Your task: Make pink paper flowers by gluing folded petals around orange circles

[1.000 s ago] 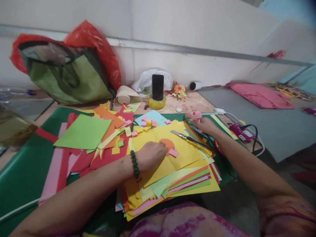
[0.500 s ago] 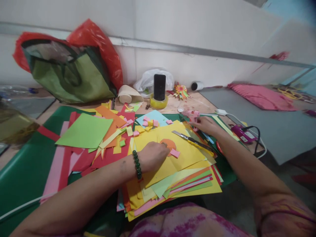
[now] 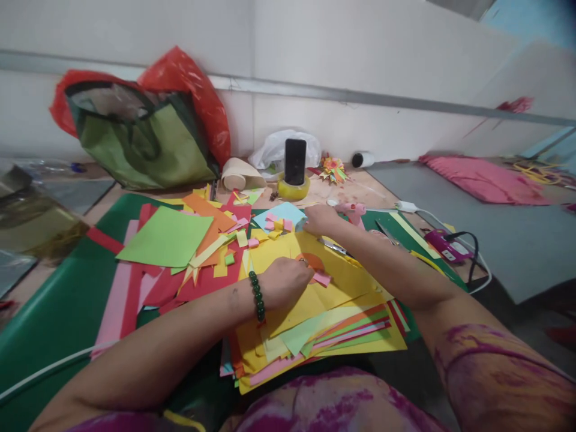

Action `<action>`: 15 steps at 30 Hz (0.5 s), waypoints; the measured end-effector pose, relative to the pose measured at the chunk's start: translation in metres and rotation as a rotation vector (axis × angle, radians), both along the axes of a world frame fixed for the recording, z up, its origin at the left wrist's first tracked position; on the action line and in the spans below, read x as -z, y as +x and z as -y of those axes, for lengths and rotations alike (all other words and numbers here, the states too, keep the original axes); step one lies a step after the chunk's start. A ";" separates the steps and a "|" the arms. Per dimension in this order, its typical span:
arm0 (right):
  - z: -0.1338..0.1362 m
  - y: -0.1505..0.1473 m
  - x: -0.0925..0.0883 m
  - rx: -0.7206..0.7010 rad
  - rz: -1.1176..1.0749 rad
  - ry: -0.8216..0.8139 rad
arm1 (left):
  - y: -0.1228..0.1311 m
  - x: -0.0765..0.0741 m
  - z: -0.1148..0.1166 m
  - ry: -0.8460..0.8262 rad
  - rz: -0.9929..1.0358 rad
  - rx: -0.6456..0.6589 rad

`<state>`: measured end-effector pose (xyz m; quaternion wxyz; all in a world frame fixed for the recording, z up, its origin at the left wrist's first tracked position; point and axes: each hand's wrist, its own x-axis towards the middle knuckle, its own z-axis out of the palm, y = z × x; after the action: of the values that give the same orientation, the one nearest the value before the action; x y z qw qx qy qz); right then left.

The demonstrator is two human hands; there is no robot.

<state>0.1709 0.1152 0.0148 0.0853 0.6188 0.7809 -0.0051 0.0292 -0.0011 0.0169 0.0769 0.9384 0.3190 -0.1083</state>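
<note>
My left hand (image 3: 284, 282), with a green bead bracelet on its wrist, rests curled on a stack of yellow paper (image 3: 342, 282). Its fingertips press on an orange paper circle (image 3: 314, 261) with a small pink piece (image 3: 322, 278) at its edge. My right hand (image 3: 320, 219) reaches across to the small pink and yellow paper squares (image 3: 275, 224) beside a light blue sheet (image 3: 283, 211). Its fingers are bent down and pinched at the pile; what they hold is hidden. A pink glue gun (image 3: 354, 209) lies just right of that hand. A utility knife (image 3: 333, 246) shows partly under my right forearm.
Loose coloured sheets, with a light green one (image 3: 166, 239) on top, cover a green mat (image 3: 49, 312). A green and red bag (image 3: 144, 132) leans on the wall. A phone (image 3: 295, 161) stands in a tape roll. A charger and cable (image 3: 445, 245) lie at the right.
My right hand has left the glue gun and moved left to the small paper squares by the blue sheet. My left hand stays on the orange circle.
</note>
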 end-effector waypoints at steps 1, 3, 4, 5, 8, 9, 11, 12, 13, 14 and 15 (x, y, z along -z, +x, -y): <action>-0.003 -0.001 0.001 0.009 0.007 -0.006 | 0.000 0.000 0.000 0.002 -0.002 0.007; -0.002 0.002 -0.002 0.041 0.011 0.006 | 0.000 0.001 0.000 0.000 0.013 0.009; 0.001 0.007 -0.006 0.059 0.015 0.023 | -0.001 0.002 -0.001 -0.002 0.026 0.006; 0.006 0.013 -0.012 0.079 0.008 0.053 | -0.001 0.003 -0.001 -0.003 0.042 0.003; 0.029 0.034 -0.032 0.118 -0.200 0.189 | -0.002 0.005 -0.003 -0.013 0.093 0.014; 0.040 0.040 -0.037 0.110 -0.358 0.208 | -0.003 0.004 -0.004 -0.019 0.101 0.023; 0.065 0.051 -0.041 0.071 -0.708 0.122 | -0.003 0.002 -0.004 -0.034 0.082 0.023; 0.077 0.055 -0.039 0.063 -0.866 0.018 | -0.002 0.000 -0.003 -0.038 0.063 0.016; 0.089 0.057 -0.035 0.071 -0.992 -0.087 | -0.002 -0.002 -0.003 -0.042 0.044 0.011; 0.098 0.059 -0.028 0.092 -1.084 -0.185 | -0.001 -0.003 -0.003 -0.043 0.025 0.006; 0.106 0.060 -0.020 0.123 -1.145 -0.263 | 0.000 -0.004 -0.002 -0.044 0.009 0.005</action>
<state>0.2312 0.0093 0.0351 -0.2741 0.5460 0.6580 -0.4402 0.0289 0.0011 0.0208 0.0986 0.9378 0.3138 -0.1111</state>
